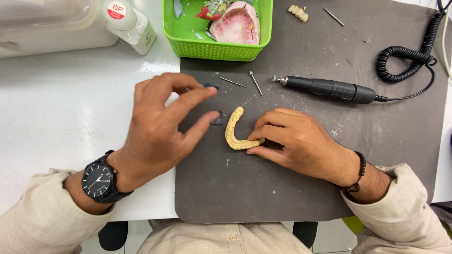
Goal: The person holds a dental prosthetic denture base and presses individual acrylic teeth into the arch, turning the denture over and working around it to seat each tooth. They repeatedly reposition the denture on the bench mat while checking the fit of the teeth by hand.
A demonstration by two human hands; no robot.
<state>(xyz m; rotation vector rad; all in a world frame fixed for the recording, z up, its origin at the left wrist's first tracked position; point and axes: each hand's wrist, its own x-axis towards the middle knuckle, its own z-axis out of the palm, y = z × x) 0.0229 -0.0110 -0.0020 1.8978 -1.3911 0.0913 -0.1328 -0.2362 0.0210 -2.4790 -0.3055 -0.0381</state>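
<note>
A yellow horseshoe-shaped dental cast [234,129] lies on the dark grey mat [282,188]. My right hand [294,141] rests on the mat and pinches the cast's near end between thumb and fingers. My left hand [162,124] hovers over the mat's left edge with fingers spread, holding nothing that I can make out. Two small dark pieces lie by its fingertips, one [217,118] beside the cast and one [212,86] further back.
A black rotary handpiece [329,88] with a coiled cable [405,59] lies behind the cast. Two thin burs [255,83] rest near it. A green basket [188,40] holds a pink denture model [235,23]. A white bottle [129,23] and a clear box [47,23] stand at the back left.
</note>
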